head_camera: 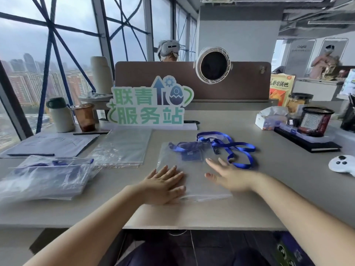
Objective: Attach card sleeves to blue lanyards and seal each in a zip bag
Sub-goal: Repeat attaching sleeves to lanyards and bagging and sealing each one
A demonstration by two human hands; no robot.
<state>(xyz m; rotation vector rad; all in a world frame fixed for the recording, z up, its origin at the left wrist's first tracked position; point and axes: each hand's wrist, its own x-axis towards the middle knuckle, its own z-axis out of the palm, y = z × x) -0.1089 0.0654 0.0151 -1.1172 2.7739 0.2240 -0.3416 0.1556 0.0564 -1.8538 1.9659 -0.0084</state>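
A clear zip bag (194, 169) lies flat on the desk in front of me, with a blue lanyard and dark card sleeve (189, 151) inside its far end. My left hand (165, 184) rests flat on the bag's near left part, fingers apart. My right hand (228, 176) lies flat over its right side, fingers spread. Loose blue lanyards (234, 148) with a clear card sleeve (213, 136) lie just beyond the bag to the right.
A pile of filled zip bags (44, 175) sits at the left, a stack of unused bags (123, 148) behind it. A standing sign (149, 102), cups (84, 117), a tissue box (270, 118), a mesh pen holder (315, 120) and a white controller (342, 165) ring the desk.
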